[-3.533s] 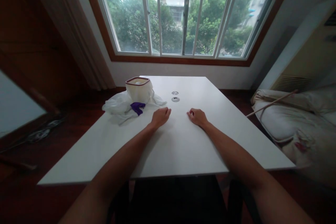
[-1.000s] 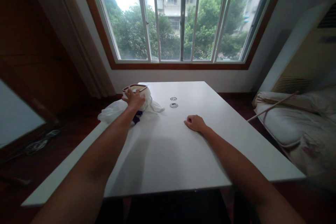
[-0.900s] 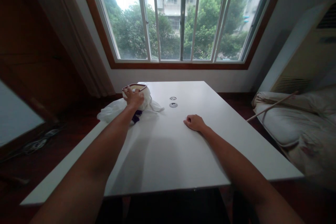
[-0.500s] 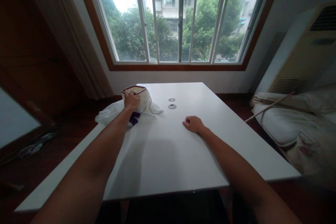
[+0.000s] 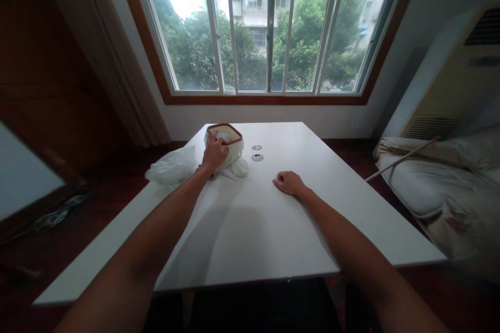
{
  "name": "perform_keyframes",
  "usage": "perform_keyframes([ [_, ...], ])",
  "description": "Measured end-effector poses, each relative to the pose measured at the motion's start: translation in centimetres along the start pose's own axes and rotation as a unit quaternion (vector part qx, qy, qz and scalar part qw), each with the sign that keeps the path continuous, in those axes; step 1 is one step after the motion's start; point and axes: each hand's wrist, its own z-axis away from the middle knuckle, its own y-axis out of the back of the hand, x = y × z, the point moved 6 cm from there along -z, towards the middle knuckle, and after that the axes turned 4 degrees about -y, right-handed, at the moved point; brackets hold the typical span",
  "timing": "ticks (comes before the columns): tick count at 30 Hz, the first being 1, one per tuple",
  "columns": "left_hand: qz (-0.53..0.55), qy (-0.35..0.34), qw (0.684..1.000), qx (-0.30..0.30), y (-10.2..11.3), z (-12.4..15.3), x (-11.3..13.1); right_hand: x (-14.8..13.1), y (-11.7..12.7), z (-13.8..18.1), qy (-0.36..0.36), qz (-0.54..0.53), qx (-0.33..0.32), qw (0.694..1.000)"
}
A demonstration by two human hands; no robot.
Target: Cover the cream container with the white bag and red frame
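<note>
My left hand (image 5: 215, 153) is closed over the near rim of a pale basket (image 5: 234, 151) with a brown rim and a cream inside. White cloth or plastic hangs around the basket's outside. Something whitish shows inside it, too unclear to name. Left of my wrist lies a crumpled translucent white plastic bag (image 5: 172, 165) on the table. A dark purple item is mostly hidden behind my left wrist. My right hand (image 5: 289, 182) rests on the white table (image 5: 250, 239) with its fingers curled in and nothing visible in them.
Two round cable-hole fittings, one a metal ring (image 5: 257, 157), sit in the tabletop right of the basket. Beyond the table is a wide window (image 5: 269, 96). At the right lie wrapped cushions (image 5: 417, 177) with a thin stick (image 5: 402, 158) across them.
My left hand has moved right and slightly away from me, shifting and turning the basket with it. The purple item is now mostly covered. My right hand stays in place.
</note>
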Motion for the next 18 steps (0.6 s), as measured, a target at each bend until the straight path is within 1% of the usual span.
perform_keyframes([
  [3, 0.004, -0.045, 0.999, 0.010, 0.2, 0.7, 2.4, 0.0, 0.2, 0.0, 0.007, -0.020, 0.009, 1.000],
  [6, 0.008, -0.092, 0.996, 0.014, 0.4, 1.9, 5.0, -0.1, 1.2, -0.1, 0.007, -0.092, 0.053, 0.994],
  [8, 0.007, -0.123, 0.992, 0.012, 0.5, 3.0, 7.0, -0.1, 2.2, 0.0, 0.008, -0.174, 0.101, 0.980],
  [10, 0.008, -0.149, 0.989, 0.007, 0.5, 4.2, 8.9, -0.2, 3.2, 0.1, 0.016, -0.264, 0.135, 0.955],
  [12, 0.012, -0.167, 0.986, -0.003, 0.4, 5.4, 10.7, -0.3, 3.6, 0.2, 0.018, -0.338, 0.140, 0.931],
  [14, 0.018, -0.179, 0.984, -0.017, 0.2, 6.4, 12.1, -0.4, 3.6, 0.3, 0.007, -0.383, 0.125, 0.915],
  [16, 0.021, -0.190, 0.981, -0.029, 0.0, 7.2, 13.2, -0.5, 3.3, 0.2, -0.008, -0.403, 0.114, 0.908],
  [18, 0.020, -0.201, 0.979, -0.037, -0.2, 7.8, 14.0, -0.6, 3.1, 0.1, -0.015, -0.405, 0.109, 0.908],
])
